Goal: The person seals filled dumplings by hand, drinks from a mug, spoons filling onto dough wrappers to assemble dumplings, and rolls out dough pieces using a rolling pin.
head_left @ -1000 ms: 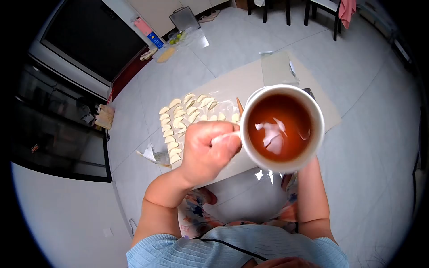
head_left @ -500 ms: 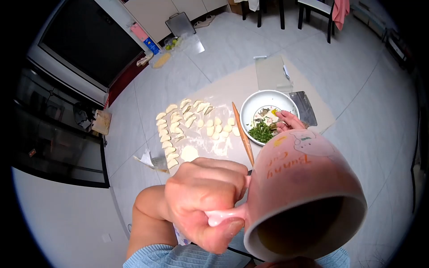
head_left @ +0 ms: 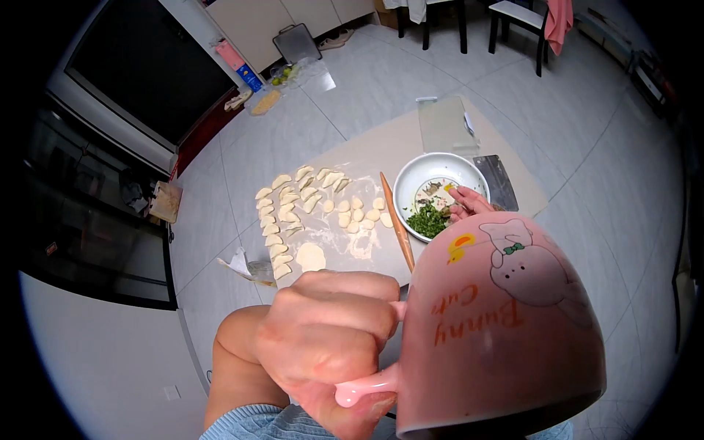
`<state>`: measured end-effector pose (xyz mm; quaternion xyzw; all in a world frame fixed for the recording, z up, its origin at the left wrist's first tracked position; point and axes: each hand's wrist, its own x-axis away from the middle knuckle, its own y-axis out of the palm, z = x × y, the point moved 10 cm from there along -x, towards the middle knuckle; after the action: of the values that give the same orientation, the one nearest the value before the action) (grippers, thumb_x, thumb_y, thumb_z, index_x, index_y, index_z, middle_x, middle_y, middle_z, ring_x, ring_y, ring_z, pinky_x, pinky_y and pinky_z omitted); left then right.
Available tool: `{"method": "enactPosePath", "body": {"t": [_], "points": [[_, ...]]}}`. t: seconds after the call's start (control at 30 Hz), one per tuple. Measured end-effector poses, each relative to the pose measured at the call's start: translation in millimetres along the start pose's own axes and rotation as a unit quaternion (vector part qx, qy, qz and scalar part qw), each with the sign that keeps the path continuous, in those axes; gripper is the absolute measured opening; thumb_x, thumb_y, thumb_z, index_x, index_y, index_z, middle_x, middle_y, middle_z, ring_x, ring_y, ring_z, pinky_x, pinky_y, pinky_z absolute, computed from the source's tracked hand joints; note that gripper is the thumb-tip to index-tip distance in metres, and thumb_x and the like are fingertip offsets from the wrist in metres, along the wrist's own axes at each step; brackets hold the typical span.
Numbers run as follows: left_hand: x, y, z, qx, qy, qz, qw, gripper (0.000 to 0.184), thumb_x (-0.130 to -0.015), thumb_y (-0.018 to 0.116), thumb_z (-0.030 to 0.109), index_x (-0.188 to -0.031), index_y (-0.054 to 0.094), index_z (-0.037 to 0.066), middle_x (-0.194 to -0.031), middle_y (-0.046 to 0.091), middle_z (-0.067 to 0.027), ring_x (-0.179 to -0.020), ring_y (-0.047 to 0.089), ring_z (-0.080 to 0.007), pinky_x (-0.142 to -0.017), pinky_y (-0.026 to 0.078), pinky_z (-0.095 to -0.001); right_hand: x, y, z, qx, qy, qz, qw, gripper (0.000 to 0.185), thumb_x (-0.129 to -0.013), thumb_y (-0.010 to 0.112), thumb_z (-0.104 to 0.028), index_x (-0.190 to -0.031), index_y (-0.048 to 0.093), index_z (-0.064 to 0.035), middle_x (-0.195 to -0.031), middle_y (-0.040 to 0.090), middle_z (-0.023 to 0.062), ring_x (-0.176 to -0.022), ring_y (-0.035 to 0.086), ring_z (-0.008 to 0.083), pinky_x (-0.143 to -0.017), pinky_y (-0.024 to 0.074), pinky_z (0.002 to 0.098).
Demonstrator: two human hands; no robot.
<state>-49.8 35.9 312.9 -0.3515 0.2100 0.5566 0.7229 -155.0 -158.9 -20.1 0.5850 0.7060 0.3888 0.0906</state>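
A left hand [head_left: 326,341] clutched a pink bunny mug [head_left: 499,352] tipped in the foreground, apparently mid-sip with leveling called for next, while the right hand [head_left: 471,202], grip indiscernible, overhung a white bowl [head_left: 440,167].

Indoor lt, mod. bright, fairly even; src unclear. Glare on handle [head_left: 370,384] of pink mug [head_left: 506,367]; its opening at btm in deep shadow. Floor [head_left: 609,161] pale, lit OK; door [head_left: 147,66] near-blk, detail lost. Heavy fisheye: edges bowed, corners blk, bluish fringe at L. Lettering [head_left: 480,320] legible; bkgd chairs [head_left: 517,10] a bit soft.
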Motion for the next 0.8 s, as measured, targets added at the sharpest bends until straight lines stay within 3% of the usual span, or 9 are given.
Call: {"method": "enactPosePath", "body": {"t": [0.5, 0.53, 0.57, 0.63, 0.7, 0.8], "points": [[4.5, -7.9, 11.8, -0.005, 0.056, 0.027, 0.998, 0.031, -0.077, 0.054, 0.001, -0.055, 0.032, 0.004, -0.053, 0.036, -0.0077, -0.042, 0.029, -0.0195, -0.038, 0.023, -0.0302, -1.8, -3.1, 4.0, -0.018, -0.018, -0.011, 1.0, 0.034, -0.091, 0.054, -0.005, -0.121, 0.054, 0.0088, -0.121, 0.059, 0.0166, -0.087, 0.059, 0.0169, -0.079, 0.0523, 0.028], [4.2, -6.8, 12.5, -0.015, 0.055, 0.024, 0.998, 0.031, -0.078, 0.053, 0.0, -0.055, 0.032, 0.004, -0.053, 0.035, -0.0075, -0.042, 0.029, -0.0192, -0.038, 0.023, -0.03, 0.8, 0.6, -11.3, 0.157, -0.117, -0.038, 0.98, 0.032, -0.09, 0.054, -0.003, -0.12, 0.057, 0.0082, -0.122, 0.058, 0.0161, -0.089, 0.06, 0.0171, -0.081, 0.0519, 0.0279], [4.1, -7.7, 12.9, -0.028, 0.053, 0.038, 0.998, 0.032, -0.078, 0.052, 0.0, -0.055, 0.031, 0.004, -0.052, 0.034, -0.007, -0.042, 0.029, -0.019, -0.038, 0.023, -0.0297, 6.6, 10.9, -22.0, 0.324, -0.212, -0.063, 0.92, 0.03, -0.09, 0.055, -0.001, -0.119, 0.06, 0.0075, -0.123, 0.058, 0.0156, -0.091, 0.061, 0.0174, -0.082, 0.0516, 0.0278], [3.4, -10.6, 13.7, -0.043, 0.052, 0.052, 0.996, 0.032, -0.079, 0.051, 0.0, -0.054, 0.03, 0.004, -0.052, 0.034, -0.0065, -0.041, 0.028, -0.0187, -0.038, 0.023, -0.0295, 3.8, 7.8, -19.0, 0.329, -0.219, -0.06, 0.917, 0.029, -0.09, 0.055, 0.001, -0.118, 0.062, 0.0064, -0.124, 0.058, 0.0154, -0.092, 0.062, 0.0172, -0.083, 0.0511, 0.0273], [0.2, -9.4, 11.6, -0.036, 0.043, 0.033, 0.998, 0.048, -0.089, 0.067, 0.031, -0.056, 0.043, 0.007, -0.056, 0.056, -0.0112, -0.046, 0.052, -0.0197, -0.041, 0.04, -0.0287, 3.2, 7.2, -20.3, 0.335, -0.227, -0.056, 0.913, 0.028, -0.09, 0.056, 0.002, -0.117, 0.063, 0.0053, -0.124, 0.057, 0.0152, -0.094, 0.063, 0.0169, -0.084, 0.0506, 0.0269], [-7.7, -6.3, 14.7, -0.039, 0.032, 0.064, 0.997, 0.044, -0.091, 0.062, 0.022, -0.056, 0.041, 0.006, -0.055, 0.052, -0.0092, -0.046, 0.05, -0.0185, -0.041, 0.038, -0.0281, 3.6, 8.4, -19.1, 0.299, -0.21, -0.068, 0.928, 0.028, -0.09, 0.056, 0.001, -0.117, 0.063, 0.0053, -0.125, 0.057, 0.0153, -0.093, 0.063, 0.0161, -0.084, 0.0505, 0.0267]]}}
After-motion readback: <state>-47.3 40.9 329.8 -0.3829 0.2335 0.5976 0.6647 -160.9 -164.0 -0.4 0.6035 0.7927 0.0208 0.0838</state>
